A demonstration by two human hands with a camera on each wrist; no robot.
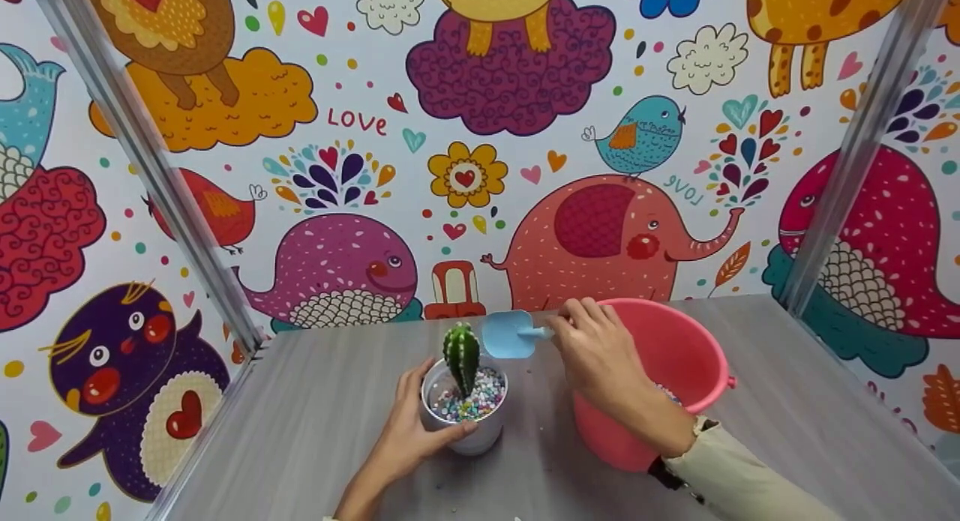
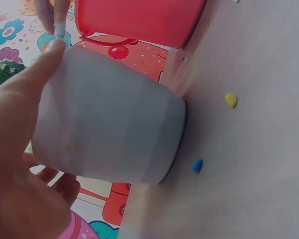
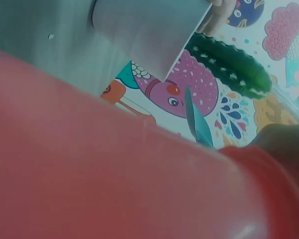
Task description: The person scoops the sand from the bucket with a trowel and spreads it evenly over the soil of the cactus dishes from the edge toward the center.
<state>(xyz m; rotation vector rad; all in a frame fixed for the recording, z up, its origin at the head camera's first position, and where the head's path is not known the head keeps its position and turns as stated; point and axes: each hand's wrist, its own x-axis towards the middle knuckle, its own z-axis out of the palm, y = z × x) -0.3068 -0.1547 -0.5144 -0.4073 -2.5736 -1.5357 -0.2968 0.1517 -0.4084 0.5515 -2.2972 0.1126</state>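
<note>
A white pot (image 1: pixel 472 435) stands on the table, with a green cactus (image 1: pixel 461 352) upright in it among multicoloured pebbles (image 1: pixel 480 401). My left hand (image 1: pixel 409 431) grips the pot from its left side, thumb along the near side; the left wrist view shows the pot's grey-white wall (image 2: pixel 114 117) close up. My right hand (image 1: pixel 600 348) holds a light blue toy shovel (image 1: pixel 510 335) by its handle, the blade beside the cactus and near the pot's rim. In the right wrist view the shovel blade (image 3: pixel 198 119) appears edge-on, and the pink bucket hides most of that hand.
The pink bucket (image 1: pixel 694 348) stands right of the pot, under my right forearm, with some pebbles (image 1: pixel 666 392) inside. A yellow pebble (image 2: pixel 231 100) and a blue pebble (image 2: pixel 198 166) lie loose on the table (image 1: pixel 315 401). Cartoon-printed panels (image 1: pixel 465 229) with metal posts rise behind.
</note>
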